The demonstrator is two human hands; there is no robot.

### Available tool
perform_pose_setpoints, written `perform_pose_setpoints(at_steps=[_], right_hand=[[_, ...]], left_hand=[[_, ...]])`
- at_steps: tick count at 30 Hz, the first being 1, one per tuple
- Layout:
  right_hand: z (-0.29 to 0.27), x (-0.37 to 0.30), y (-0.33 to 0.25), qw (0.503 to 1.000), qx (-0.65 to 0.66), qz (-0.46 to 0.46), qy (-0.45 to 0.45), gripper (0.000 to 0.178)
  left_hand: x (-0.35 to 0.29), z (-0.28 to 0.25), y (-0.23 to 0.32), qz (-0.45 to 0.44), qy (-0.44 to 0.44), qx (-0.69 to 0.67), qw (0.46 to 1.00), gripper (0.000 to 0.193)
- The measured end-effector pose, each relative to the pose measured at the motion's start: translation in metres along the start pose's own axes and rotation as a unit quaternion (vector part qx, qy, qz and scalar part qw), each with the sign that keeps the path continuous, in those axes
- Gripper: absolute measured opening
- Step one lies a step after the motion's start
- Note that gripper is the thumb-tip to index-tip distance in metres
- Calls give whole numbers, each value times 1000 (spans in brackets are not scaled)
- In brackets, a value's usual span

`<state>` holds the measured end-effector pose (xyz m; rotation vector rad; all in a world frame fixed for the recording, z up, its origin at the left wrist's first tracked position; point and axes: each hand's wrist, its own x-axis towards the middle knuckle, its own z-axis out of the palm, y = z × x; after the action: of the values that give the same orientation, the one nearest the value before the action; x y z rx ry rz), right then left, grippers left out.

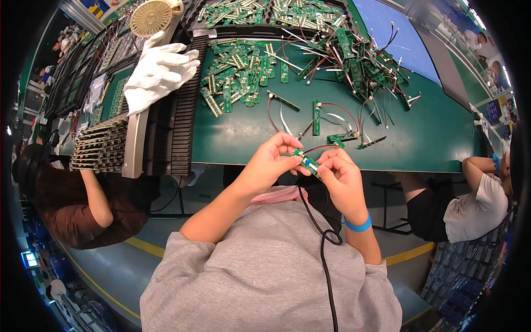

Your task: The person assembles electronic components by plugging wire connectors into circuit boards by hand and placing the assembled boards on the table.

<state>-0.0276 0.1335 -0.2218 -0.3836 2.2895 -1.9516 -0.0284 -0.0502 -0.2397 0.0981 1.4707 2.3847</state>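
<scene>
Between both hands, above the table's near edge, I hold a small green circuit board [310, 164] with wires running off it. My left hand [271, 161] pinches its upper left end between thumb and fingers. My right hand [342, 176], with a blue band at the wrist, grips the lower right end. A red and black wire arcs from the board toward a small green piece by my right fingers. Just beyond my hands, several wired boards lie apart, among them an upright one [317, 117] and a flat one [343, 136].
A tangled heap of wired boards [359, 66] lies at the back right, a pile of bare boards [238, 72] at the back left. White gloves [160, 72] rest by a black slotted rack [185, 110] and a small fan [152, 17]. People sit on both sides. A black cable hangs down my front.
</scene>
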Motion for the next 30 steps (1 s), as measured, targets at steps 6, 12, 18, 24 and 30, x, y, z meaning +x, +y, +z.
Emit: perform_pose_setpoints(at_steps=[6,12,18,24,30], right_hand=[[0,0,1,1000,3,4,-1,4],[1,0,-3,999,40,16,-7,5],[1,-2,-5,999,45,23,-7,5],[0,-2,-5,1000,25,13,-5,6],[1,-3,-3,999,40,14,0,5]], left_hand=[[-1,2,1,0,5,11,1000,20],[-3,5,3,2,15,12,1000,20],[-4,6,3,8,18,3,1000,21],[-4,7,3,8,23,12,1000,21],[-5,8,4,8,26,17,999,21]])
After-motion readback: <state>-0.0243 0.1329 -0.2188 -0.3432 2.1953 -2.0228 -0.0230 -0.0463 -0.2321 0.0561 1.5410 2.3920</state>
